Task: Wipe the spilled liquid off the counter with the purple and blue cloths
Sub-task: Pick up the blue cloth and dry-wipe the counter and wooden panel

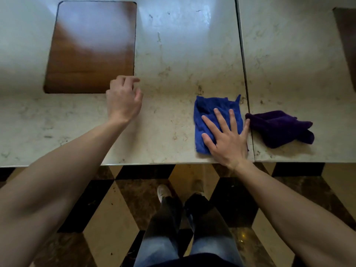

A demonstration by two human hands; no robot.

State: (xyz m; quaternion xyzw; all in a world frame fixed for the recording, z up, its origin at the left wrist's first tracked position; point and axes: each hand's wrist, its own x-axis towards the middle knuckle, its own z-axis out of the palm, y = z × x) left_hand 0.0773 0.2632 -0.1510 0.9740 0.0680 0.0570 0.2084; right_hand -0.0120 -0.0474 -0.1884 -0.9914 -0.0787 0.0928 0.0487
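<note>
Blue cloth (217,120) lies spread flat on the counter (173,64) near its front edge, at about four o'clock from the middle of the view; the right hand (227,139) lies palm down on it, fingers straight and spread, pressing it to the marble with no grip closed round it; the little finger reaches past the cloth's edge at three o'clock, close to the purple cloth (281,128). Purple cloth sits bunched and folded just beside the blue one, at its three o'clock, across the dark seam (243,60) that splits the counter into two slabs; nothing holds it. Left hand (123,99) hovers over the counter at nine o'clock from the blue cloth, well apart from it, fingers loosely curled and holding nothing; whether it touches the surface I cannot tell; just beyond it, at eleven o'clock, a brown wooden panel (90,49) is set into the marble. Pale stone shows brownish stains and specks around the cloths. Below the counter edge, at six o'clock, a patterned floor (115,218) and the person's legs (169,228) appear.
</note>
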